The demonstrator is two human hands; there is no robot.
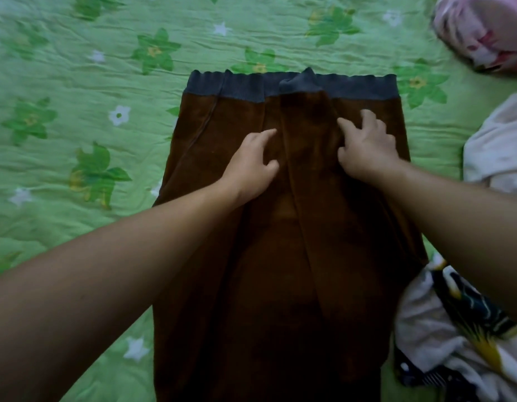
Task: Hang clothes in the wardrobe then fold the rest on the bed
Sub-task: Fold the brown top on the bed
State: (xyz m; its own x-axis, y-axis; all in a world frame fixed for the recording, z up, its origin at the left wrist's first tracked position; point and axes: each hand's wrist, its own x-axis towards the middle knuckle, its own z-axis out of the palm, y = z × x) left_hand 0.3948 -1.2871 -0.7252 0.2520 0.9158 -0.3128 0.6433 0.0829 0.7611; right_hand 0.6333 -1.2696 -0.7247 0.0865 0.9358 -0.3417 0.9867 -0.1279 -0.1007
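Observation:
Brown trousers (280, 256) with a grey elastic waistband (240, 87) lie flat on the bed, waistband at the far end. My left hand (253, 163) rests on the fabric just left of the centre seam, fingers loosely bent. My right hand (367, 146) presses on the fabric right of the seam, fingers spread and slightly curled. A raised fold of cloth runs between the two hands. Neither hand clearly pinches the fabric.
The green flowered bedspread (92, 82) covers the bed. A white garment (501, 146) lies at the right edge, a white and dark patterned garment (454, 329) at lower right, and a pink floral bundle (483, 30) at top right.

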